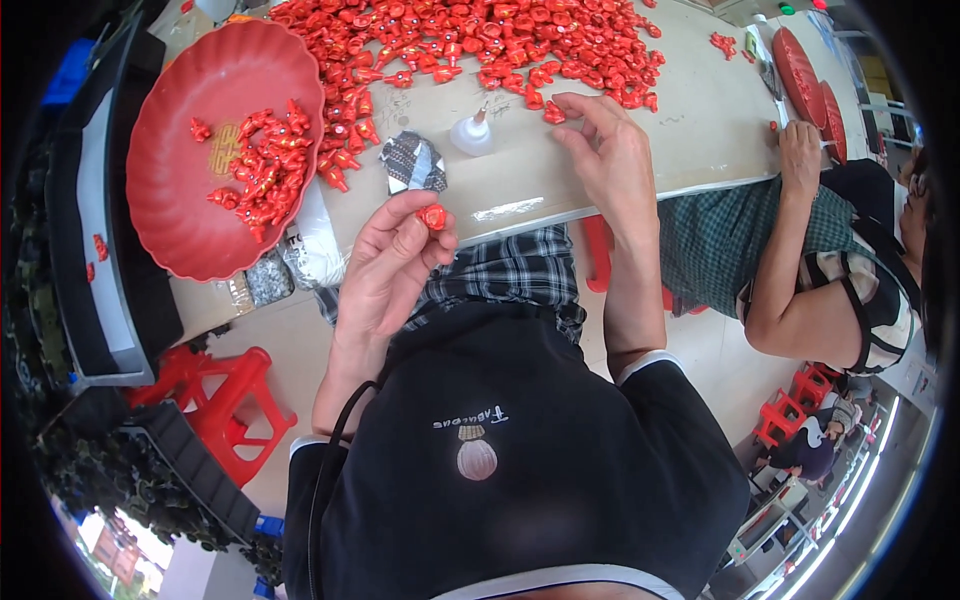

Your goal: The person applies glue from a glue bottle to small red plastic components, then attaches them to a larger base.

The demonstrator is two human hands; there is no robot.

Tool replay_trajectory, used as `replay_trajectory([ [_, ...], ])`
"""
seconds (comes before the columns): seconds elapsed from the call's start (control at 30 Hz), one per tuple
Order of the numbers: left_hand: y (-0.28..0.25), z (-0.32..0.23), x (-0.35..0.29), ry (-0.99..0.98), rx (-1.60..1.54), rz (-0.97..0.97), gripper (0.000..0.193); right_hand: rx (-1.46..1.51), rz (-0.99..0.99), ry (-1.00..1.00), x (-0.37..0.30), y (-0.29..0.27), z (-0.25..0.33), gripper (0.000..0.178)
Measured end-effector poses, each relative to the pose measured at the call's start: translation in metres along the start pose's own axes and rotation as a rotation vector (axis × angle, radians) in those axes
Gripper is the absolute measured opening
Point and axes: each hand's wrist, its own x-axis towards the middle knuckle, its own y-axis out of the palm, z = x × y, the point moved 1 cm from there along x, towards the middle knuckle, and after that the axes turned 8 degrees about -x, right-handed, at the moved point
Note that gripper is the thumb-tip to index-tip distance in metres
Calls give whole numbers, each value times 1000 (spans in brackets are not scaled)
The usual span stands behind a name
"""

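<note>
"So, what does the right-hand grip [617, 165] have hold of?"

"Nothing I can see: thumb and forefinger stand partly apart, pointing left and far over the counter [520, 180]."

"And the loose red piece [553, 114]?"

"Just left of those fingertips, on the near fringe of the red heap [480, 40]; whether skin meets it, I can't tell."

"Its long axis?"

"Too stubby from here to say. The right-hand grip is plainly the nearer one, so I'd judge that a pick-up turns on that slight offset to the left."

"What about the left-hand grip [388, 255]?"

"Closed, thumb against fingers, on the held red piece [432, 216]. That one sits at the grip's far right end, up at the fingertips, on the near side of the patterned bundle [412, 163] and the white bottle [471, 134]"
</note>
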Motion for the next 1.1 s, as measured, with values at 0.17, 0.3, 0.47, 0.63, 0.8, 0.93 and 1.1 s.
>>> replay_trajectory([
  [0.17, 1, 2, 3, -7, 6, 12, 26, -72, -36, -60, 4, 7, -11, 25],
  [0.3, 1, 2, 3, -4, 20, 19, 26, -38, 19, 1, 1, 5, -8, 28],
  [0.47, 5, 3, 3, -5, 94, -17, 28, -57, 61, -63, -3, 2, -9, 25],
  [0.63, 2, 3, -1, 2, 123, -31, 28, -20, 105, -12, -6, 2, -2, 28],
  [0.8, 3, 4, 1, 5, 83, -9, 27, 619, 215, 52, -24, -3, 17, 26],
  [0.93, 5, 4, 0, 15, 102, -18, 26, 858, 316, -29, -38, 7, 31, 28],
  [1.1, 8, 2, -1, 14, 181, -26, 26, 971, 448, 87, -43, 12, 40, 28],
])
